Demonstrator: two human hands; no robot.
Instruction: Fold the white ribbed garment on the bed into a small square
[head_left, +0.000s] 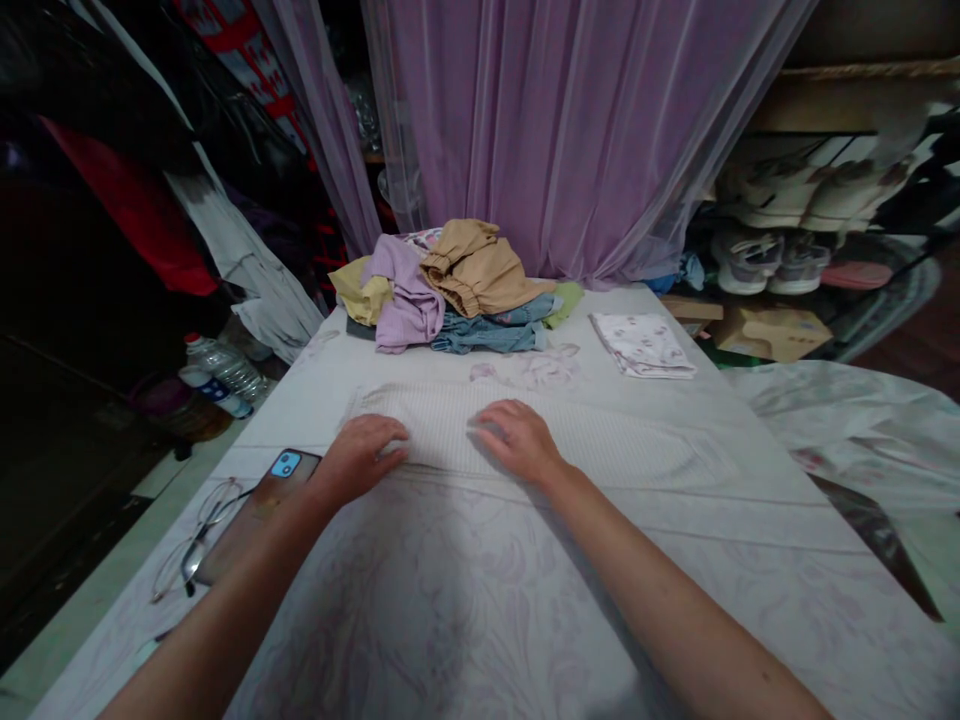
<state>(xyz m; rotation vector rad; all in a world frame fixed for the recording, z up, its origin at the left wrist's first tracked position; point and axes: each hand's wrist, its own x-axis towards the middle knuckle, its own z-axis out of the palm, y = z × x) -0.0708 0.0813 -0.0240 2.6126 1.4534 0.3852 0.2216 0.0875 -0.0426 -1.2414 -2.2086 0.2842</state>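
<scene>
Fingers [388, 437] of both hands: spread flat, holding nothing. Left hand [356, 462], right hand [521, 442]: resting on ribbed white cloth [442, 425]. Clothes pile [450, 300]: upper centre.

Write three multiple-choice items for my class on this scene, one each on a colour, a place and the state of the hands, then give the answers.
1. What colour is the garment on top of the clothes pile?
A. Red
B. Tan
C. Black

2. Where do the eyeglasses lie?
A. On the patterned sheet, beside the phone
B. On the clothes pile
C. On the small folded cloth

3. How are the left hand and right hand placed?
A. Both grip the phone
B. Both hold the eyeglasses
C. Both lie palm down on the ribbed pale cloth

Answers:
1. B: the tan garment with a gathered waist tops the pile.
2. A: the eyeglasses lie on the sheet next to the phone.
3. C: both hands rest spread on the ribbing.
</scene>
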